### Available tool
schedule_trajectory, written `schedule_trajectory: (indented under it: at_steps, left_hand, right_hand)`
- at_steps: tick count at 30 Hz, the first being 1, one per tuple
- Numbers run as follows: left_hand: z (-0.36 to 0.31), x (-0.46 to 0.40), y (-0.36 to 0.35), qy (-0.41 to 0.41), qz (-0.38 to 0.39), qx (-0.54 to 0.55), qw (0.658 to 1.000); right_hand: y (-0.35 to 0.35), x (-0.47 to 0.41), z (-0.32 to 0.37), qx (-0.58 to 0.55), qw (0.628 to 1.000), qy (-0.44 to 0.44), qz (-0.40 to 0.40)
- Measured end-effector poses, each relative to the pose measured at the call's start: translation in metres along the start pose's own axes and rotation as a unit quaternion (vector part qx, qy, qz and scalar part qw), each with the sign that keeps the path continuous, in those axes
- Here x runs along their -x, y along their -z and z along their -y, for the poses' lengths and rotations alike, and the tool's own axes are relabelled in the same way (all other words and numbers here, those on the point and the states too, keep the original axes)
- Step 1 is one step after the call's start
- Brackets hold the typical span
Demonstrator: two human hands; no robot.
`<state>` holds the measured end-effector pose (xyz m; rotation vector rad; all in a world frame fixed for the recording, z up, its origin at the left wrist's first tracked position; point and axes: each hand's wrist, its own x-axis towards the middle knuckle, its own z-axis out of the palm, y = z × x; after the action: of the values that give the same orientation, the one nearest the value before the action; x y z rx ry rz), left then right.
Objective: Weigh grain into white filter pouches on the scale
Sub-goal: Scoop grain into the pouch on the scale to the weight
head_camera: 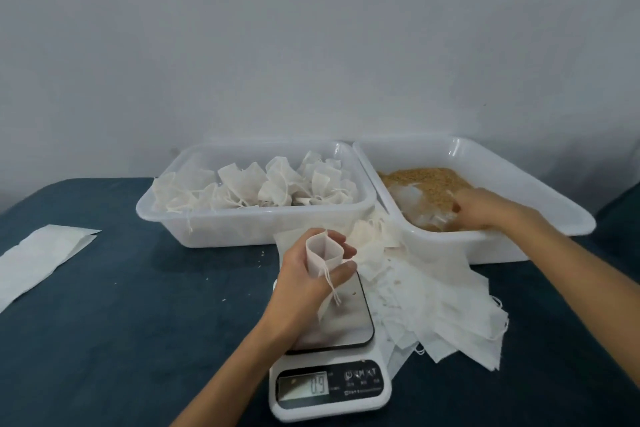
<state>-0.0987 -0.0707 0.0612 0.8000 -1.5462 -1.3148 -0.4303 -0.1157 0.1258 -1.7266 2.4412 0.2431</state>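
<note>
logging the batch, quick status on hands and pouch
Left hand holds open pouch above scale. Right hand down in grain tub, grip unclear. Nothing blocks the scale plate.

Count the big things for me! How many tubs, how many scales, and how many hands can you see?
Tubs: 2, the tub of filled pouches and the tub of grain
Scales: 1, the scale
Hands: 2, the left hand holding an open pouch, and the right hand in the grain
Total: 5
</note>
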Motion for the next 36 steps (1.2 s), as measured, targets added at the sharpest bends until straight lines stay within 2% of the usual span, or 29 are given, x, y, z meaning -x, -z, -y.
schedule_trajectory:
  at_steps: [3,9,17,23,30,36]
  left_hand:
    - [0.001,-0.001,0.000,0.003,-0.005,0.004,1.000]
    - [0.002,-0.002,0.002,0.000,-0.010,0.002,1.000]
    - [0.002,-0.001,0.003,-0.010,-0.008,0.014,1.000]
    - [0.001,0.000,0.004,-0.011,-0.015,0.026,0.999]
    - [0.002,-0.001,0.007,-0.009,-0.015,0.032,0.999]
    - [0.002,-0.001,0.009,-0.006,-0.024,0.029,0.999]
  right_hand:
    - [-0.015,-0.019,-0.009,0.029,0.999,0.004,0.022]
    - [0.003,-0.020,-0.024,0.012,0.999,-0.011,-0.030]
    - [0.043,0.005,-0.067,0.055,0.981,-0.136,-0.127]
    - [0.050,-0.004,-0.059,0.105,0.973,-0.172,-0.111]
    - [0.032,-0.058,-0.046,0.059,0.977,-0.136,-0.154]
    - [0.016,-0.088,-0.040,-0.032,0.986,-0.099,-0.129]
